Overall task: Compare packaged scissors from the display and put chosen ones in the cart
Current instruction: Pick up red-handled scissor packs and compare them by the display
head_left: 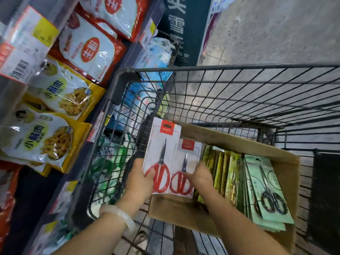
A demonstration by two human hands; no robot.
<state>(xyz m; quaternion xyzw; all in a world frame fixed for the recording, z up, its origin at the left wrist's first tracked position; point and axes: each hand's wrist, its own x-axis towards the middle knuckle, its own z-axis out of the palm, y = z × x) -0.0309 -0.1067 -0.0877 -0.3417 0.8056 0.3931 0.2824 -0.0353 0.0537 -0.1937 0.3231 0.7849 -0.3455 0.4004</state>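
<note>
Two white packs of red-handled scissors stand side by side over a cardboard box (230, 138) that sits inside the wire cart (202, 68). My left hand (140, 178) grips the bottom of the larger pack (163, 144), thumb across the red handles. My right hand (199, 176) holds the smaller pack (189, 153) by its lower right edge; it is blurred. To the right, the box holds several upright yellow-green packs (226, 168) and pale green packs of black-handled scissors (265, 183).
Shelves on the left carry yellow snack bags (60, 94) and red-and-white bags (88, 46). A smaller wire basket (114, 162) with bagged goods sits left of the box. Grey concrete floor (276, 30) lies beyond the cart. A dark sign (181, 32) stands ahead.
</note>
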